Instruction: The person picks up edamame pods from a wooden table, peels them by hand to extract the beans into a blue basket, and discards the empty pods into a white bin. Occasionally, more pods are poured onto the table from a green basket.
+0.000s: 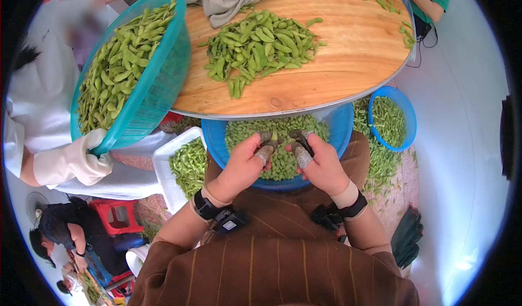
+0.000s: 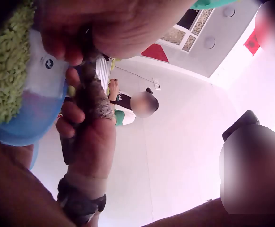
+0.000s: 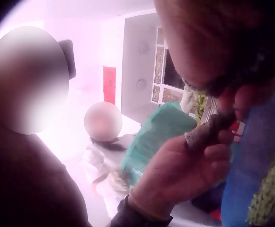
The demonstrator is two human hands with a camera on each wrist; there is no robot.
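Observation:
Over a blue basin (image 1: 210,143) of shelled green beans (image 1: 280,171), both hands are close together with fingers bent. The left hand (image 1: 244,162) appears to pinch a small green pod (image 1: 274,136) between wrapped fingertips. Grey and dark wrapping covers the thumb and some fingers of the right hand (image 1: 325,167). In the left wrist view a small green piece (image 2: 71,90) shows by the fingers of the right hand (image 2: 90,137); whether they grip it is unclear. The right wrist view shows the left hand (image 3: 175,165) with curled fingers; shadow hides the contact between the hands.
Pods lie heaped on the round wooden table (image 1: 348,61). Another person's gloved hand holds a tilted green basket (image 1: 163,88) of pods at left. A white tray (image 1: 161,167) stands left of the basin, a smaller blue basket (image 1: 411,122) right, among pods on the floor.

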